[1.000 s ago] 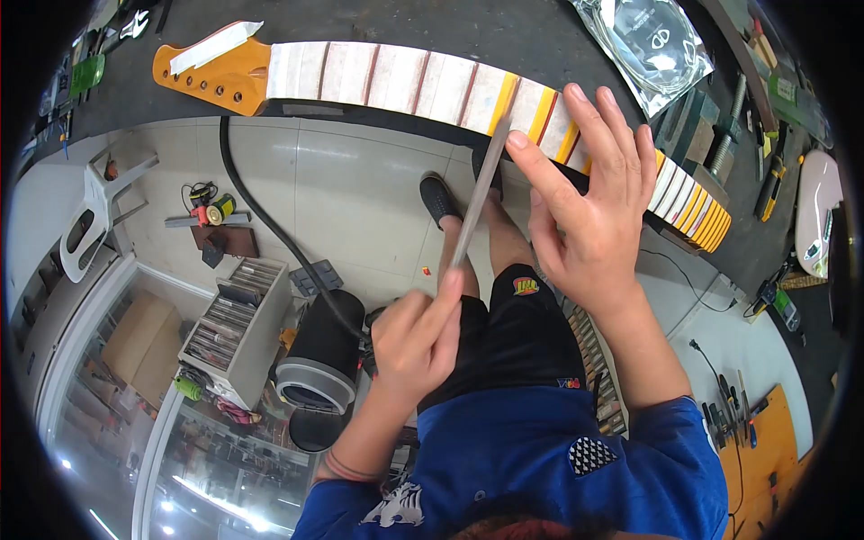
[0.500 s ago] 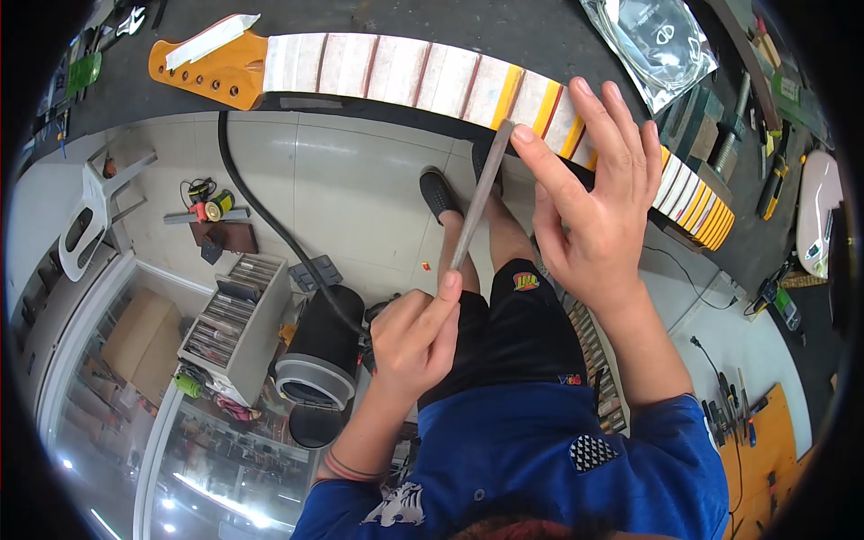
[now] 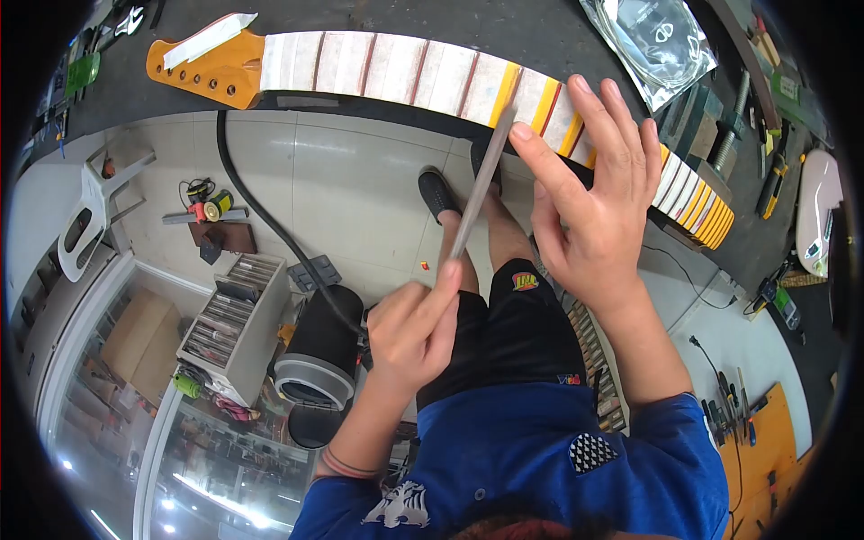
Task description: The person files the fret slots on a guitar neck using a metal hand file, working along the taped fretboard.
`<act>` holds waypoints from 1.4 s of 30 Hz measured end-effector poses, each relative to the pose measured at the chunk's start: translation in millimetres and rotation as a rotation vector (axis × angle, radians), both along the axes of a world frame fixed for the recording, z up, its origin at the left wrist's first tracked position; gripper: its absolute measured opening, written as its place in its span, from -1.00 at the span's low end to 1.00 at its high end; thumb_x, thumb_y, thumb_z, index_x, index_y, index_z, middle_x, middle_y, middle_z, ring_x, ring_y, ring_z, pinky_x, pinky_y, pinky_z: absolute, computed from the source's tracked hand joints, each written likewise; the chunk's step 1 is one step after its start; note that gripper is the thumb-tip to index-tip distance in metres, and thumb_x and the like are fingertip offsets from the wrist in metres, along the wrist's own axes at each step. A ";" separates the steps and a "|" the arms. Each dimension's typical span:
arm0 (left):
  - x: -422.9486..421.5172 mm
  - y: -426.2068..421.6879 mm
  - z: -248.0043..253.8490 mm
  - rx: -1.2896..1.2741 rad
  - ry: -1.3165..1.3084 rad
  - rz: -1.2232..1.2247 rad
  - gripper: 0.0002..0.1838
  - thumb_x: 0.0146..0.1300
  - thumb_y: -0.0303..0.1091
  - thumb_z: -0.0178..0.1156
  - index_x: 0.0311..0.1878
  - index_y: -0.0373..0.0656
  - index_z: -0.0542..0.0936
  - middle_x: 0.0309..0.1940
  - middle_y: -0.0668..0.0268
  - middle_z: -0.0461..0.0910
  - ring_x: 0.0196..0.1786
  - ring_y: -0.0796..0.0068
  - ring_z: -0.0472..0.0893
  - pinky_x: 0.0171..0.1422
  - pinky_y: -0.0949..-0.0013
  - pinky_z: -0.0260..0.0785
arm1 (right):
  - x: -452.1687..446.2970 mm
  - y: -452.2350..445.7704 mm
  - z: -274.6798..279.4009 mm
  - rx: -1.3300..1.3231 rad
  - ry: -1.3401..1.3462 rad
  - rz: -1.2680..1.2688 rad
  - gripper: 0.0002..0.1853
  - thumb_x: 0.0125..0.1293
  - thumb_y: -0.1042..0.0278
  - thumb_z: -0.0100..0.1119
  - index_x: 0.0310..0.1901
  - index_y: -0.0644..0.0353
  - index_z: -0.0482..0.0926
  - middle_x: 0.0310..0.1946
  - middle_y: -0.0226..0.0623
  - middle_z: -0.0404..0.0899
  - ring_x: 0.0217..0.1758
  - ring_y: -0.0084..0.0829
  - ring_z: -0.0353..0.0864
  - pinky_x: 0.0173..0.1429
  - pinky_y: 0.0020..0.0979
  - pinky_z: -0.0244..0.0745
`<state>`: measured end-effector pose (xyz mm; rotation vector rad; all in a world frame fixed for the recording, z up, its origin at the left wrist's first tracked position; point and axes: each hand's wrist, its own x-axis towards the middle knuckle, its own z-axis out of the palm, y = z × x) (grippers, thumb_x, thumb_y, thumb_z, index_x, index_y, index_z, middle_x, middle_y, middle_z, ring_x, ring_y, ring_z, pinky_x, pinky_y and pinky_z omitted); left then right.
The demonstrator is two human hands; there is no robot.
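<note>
My left hand (image 3: pixel 412 333) is closed around the lower end of a slim grey metal file (image 3: pixel 481 189), index finger stretched along it. The file slants up to a guitar neck (image 3: pixel 391 67), its tip over the front edge of the fingerboard beside a yellow tape strip. White and yellow masking tape covers the board between the frets. Fingers spread, my right hand (image 3: pixel 589 184) lies over the neck, with one fingertip close to the file's tip. The handle end of the file is hidden in my left hand.
The neck's orange headstock (image 3: pixel 205 72) points left along the dark workbench (image 3: pixel 504 27). A plastic packet of coiled strings (image 3: pixel 652 40) and a vise (image 3: pixel 706 126) are at the right. Below are a black hose (image 3: pixel 261 202), a black bin (image 3: pixel 315 351) and a stool (image 3: pixel 99 207).
The file has slid slightly upward, its tip farther onto the fingerboard, and my left hand has moved up with it. My right hand has stayed nearly still.
</note>
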<state>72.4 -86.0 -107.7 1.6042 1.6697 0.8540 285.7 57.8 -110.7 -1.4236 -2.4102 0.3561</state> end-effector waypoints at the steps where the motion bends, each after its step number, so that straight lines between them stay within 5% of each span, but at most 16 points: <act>1: 0.4 14.2 3.8 -0.006 0.007 -0.003 -0.33 0.32 -0.70 0.47 0.53 -0.18 0.74 -0.51 0.28 0.43 -0.55 0.31 0.43 -0.40 0.25 0.38 | 0.0 0.3 -0.3 0.002 0.000 0.001 -0.21 0.23 0.61 0.36 0.49 -0.35 0.76 0.73 -0.04 0.43 0.83 0.14 0.32 0.83 0.32 0.00; 6: 20.5 95.5 -2.2 0.072 -0.102 0.026 -0.33 0.32 -0.71 0.47 0.52 -0.13 0.76 -0.49 0.27 0.45 -0.53 0.25 0.45 -0.37 0.21 0.40 | -2.2 -0.3 -0.7 0.013 -0.007 0.001 -0.21 0.24 0.61 0.35 0.50 -0.34 0.75 0.73 -0.04 0.43 0.83 0.15 0.32 0.84 0.32 -0.01; 14: -7.7 -35.1 -9.6 0.074 0.009 -0.004 -0.27 0.24 -0.67 0.54 0.52 -0.09 0.76 -0.50 0.35 0.36 -0.54 0.38 0.39 -0.43 0.25 0.27 | -1.3 0.1 0.4 0.011 -0.005 0.004 -0.22 0.26 0.62 0.34 0.49 -0.36 0.76 0.73 -0.02 0.43 0.83 0.16 0.33 0.84 0.32 0.00; 20: -6.3 -24.0 -13.4 0.092 0.080 -0.002 -0.28 0.25 -0.64 0.55 0.52 -0.06 0.76 -0.50 0.37 0.29 -0.54 0.37 0.34 -0.43 0.25 0.24 | 0.6 -0.4 -0.6 0.010 0.016 0.007 -0.23 0.26 0.62 0.35 0.47 -0.35 0.77 0.73 -0.02 0.44 0.83 0.17 0.33 0.84 0.32 -0.01; 23: -6.1 -19.8 -8.6 0.103 0.081 -0.038 -0.32 0.24 -0.79 0.45 0.48 -0.31 0.74 -0.50 0.34 0.36 -0.51 0.42 0.34 -0.42 0.33 0.18 | 0.9 0.1 -1.3 0.016 0.018 0.014 -0.24 0.26 0.62 0.36 0.46 -0.34 0.78 0.73 -0.01 0.43 0.83 0.17 0.32 0.85 0.31 -0.02; 28: 14.7 36.9 7.1 0.041 0.093 0.020 -0.36 0.34 -0.73 0.44 0.51 -0.24 0.74 -0.48 0.30 0.40 -0.51 0.43 0.38 -0.40 0.27 0.31 | 0.0 0.4 -0.4 0.019 0.005 0.012 -0.24 0.25 0.62 0.37 0.46 -0.34 0.78 0.74 0.00 0.43 0.84 0.18 0.32 0.84 0.32 -0.01; 30: 24.9 81.2 1.4 0.106 0.106 0.056 -0.27 0.28 -0.64 0.49 0.55 0.00 0.76 -0.51 0.32 0.29 -0.52 0.32 0.41 -0.38 0.19 0.37 | -1.9 -0.7 -0.6 0.021 -0.001 0.007 -0.24 0.25 0.62 0.37 0.46 -0.34 0.78 0.74 0.00 0.42 0.84 0.18 0.32 0.84 0.32 -0.01; 32: 27.8 95.5 -3.9 0.125 0.074 0.068 -0.30 0.29 -0.64 0.50 0.53 0.00 0.78 -0.51 0.33 0.29 -0.52 0.33 0.41 -0.39 0.21 0.36 | -2.6 -0.7 1.9 0.004 -0.014 -0.006 -0.24 0.26 0.61 0.37 0.46 -0.35 0.78 0.74 0.00 0.42 0.84 0.18 0.32 0.84 0.32 -0.01; 36: 17.3 38.2 -6.5 0.068 0.115 0.065 -0.32 0.30 -0.64 0.50 0.51 0.00 0.79 -0.51 0.33 0.27 -0.53 0.34 0.40 -0.40 0.23 0.33 | -0.3 0.1 -2.0 0.026 0.016 0.015 -0.24 0.26 0.61 0.37 0.47 -0.35 0.78 0.74 -0.02 0.42 0.84 0.18 0.32 0.84 0.33 0.00; 38: 4.7 -4.8 -3.3 0.026 0.129 0.015 -0.36 0.38 -0.72 0.44 0.53 -0.19 0.74 -0.47 0.29 0.34 -0.52 0.44 0.37 -0.40 0.33 0.29 | 0.4 -0.1 -1.2 0.014 0.014 0.015 -0.24 0.26 0.61 0.37 0.47 -0.35 0.78 0.74 -0.02 0.42 0.84 0.18 0.32 0.84 0.33 -0.01; 42: 12.0 32.1 6.1 0.050 0.124 0.031 -0.36 0.36 -0.69 0.47 0.52 -0.14 0.76 -0.48 0.30 0.33 -0.53 0.42 0.36 -0.41 0.30 0.29 | -1.6 -0.4 2.6 -0.005 0.004 0.004 -0.23 0.25 0.62 0.36 0.47 -0.35 0.78 0.74 -0.02 0.42 0.84 0.18 0.32 0.84 0.33 -0.01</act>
